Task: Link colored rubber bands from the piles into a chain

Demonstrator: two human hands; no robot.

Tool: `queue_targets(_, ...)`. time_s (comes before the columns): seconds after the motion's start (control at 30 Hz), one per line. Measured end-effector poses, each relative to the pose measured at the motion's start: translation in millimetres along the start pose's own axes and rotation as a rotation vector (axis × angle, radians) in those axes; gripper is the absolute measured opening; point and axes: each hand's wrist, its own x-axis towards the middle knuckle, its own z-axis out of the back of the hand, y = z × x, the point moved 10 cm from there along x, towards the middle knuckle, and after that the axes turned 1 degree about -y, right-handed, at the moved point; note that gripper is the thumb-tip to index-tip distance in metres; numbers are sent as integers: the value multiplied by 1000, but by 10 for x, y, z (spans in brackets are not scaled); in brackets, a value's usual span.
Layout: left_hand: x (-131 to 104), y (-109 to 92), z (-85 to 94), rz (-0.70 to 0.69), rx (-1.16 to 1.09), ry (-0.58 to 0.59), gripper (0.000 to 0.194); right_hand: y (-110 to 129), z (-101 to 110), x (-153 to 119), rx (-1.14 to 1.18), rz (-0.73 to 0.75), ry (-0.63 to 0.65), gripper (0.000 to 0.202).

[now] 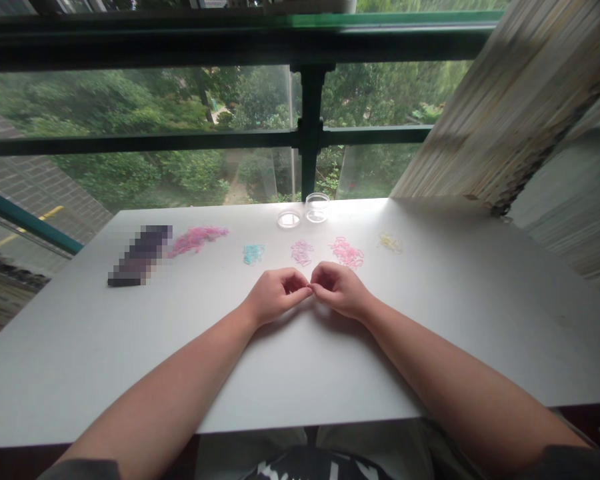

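The person's left hand (274,295) and right hand (347,293) curl inward over the white table (305,387), their fingertips meeting; whether either grips anything cannot be told. Just beyond lie the lilac loops (301,252) and pink loops (349,253), with turquoise loops (253,254) to the left and yellow loops (391,243) to the right. A clear round container (317,212) stands behind.

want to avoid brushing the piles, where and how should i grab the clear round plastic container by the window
Probably the upright side wall of the clear round plastic container, pinched across its width from above right: a flat clear plastic disc lies close on its left, and a lilac pile of small pieces lies in front.
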Motion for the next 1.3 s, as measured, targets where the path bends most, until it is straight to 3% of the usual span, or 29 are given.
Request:
queue_targets(0.37,19,-7,27,-16,-14,-23,12,53,-81,-10,-4,10,71,6)
queue_targets(0.8,36,8,30,-7,-73,-26,15,-56,-57,17,70,-69,65,12)
queue_targets(1.3,22,-43,-69,-46,-136,119,12,-114,-138,-1,240,-165,197,12)
